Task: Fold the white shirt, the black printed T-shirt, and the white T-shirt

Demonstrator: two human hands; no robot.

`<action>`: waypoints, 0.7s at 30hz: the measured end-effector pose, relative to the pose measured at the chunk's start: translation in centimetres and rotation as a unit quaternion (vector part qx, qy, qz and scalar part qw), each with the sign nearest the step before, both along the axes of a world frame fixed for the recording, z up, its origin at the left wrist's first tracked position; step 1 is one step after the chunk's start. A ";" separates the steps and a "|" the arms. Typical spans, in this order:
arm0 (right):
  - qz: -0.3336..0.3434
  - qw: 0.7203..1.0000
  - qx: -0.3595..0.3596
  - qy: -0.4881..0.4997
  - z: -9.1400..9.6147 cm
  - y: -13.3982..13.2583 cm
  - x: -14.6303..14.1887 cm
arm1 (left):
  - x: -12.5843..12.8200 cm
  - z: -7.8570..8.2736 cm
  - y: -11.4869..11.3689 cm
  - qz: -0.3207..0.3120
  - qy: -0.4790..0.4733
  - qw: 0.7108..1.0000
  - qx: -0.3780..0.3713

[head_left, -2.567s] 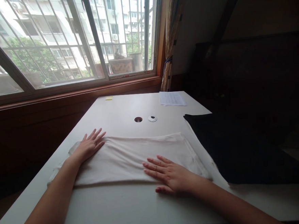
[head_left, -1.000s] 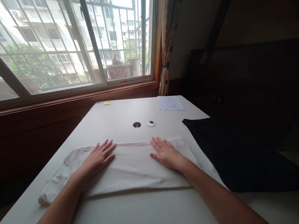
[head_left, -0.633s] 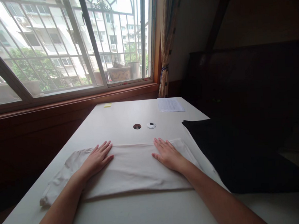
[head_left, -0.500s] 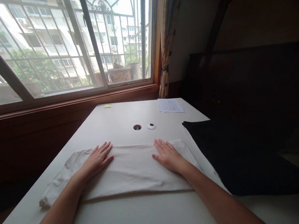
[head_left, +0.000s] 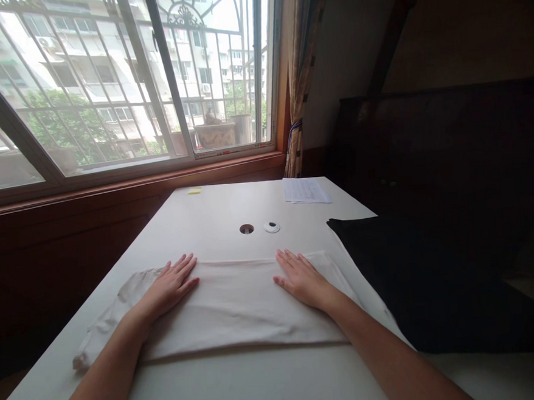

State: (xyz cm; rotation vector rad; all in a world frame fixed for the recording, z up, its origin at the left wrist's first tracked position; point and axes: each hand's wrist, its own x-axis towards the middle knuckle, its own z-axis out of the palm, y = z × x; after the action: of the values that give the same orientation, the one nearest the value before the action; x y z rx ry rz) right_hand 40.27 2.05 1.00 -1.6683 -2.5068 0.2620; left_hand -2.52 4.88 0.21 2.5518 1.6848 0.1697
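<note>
A folded white garment (head_left: pixel 238 308) lies flat on the white table (head_left: pixel 243 384), with a sleeve trailing off to the left. My left hand (head_left: pixel 167 287) rests palm down on its far left part, fingers stretched out. My right hand (head_left: pixel 302 278) lies flat on its far right part, fingers also spread. Both hands press on the cloth near its far edge and grip nothing.
A black cloth (head_left: pixel 427 274) covers the table's right side, touching the garment's right edge. Behind the garment are a cable hole (head_left: pixel 246 229) and its white cap (head_left: pixel 272 227). A printed sheet (head_left: pixel 305 191) and a yellow note (head_left: pixel 194 191) lie by the window sill.
My right hand moved from the garment's near edge to its far right part. My left hand shifted slightly along the far left. Over the last half second the hands stay nearly still.
</note>
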 end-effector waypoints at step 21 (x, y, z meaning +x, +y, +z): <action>-0.005 1.000 0.001 -0.003 -0.1 0.1 -0.1 | -1.4 -0.2 0.3 0.049 -0.012 0.999 -0.002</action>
State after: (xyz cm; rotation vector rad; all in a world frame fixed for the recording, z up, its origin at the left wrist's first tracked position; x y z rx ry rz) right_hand 40.19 2.12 0.87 -1.6822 -2.5011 0.2543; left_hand -3.94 5.21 0.03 2.4549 1.7994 0.2026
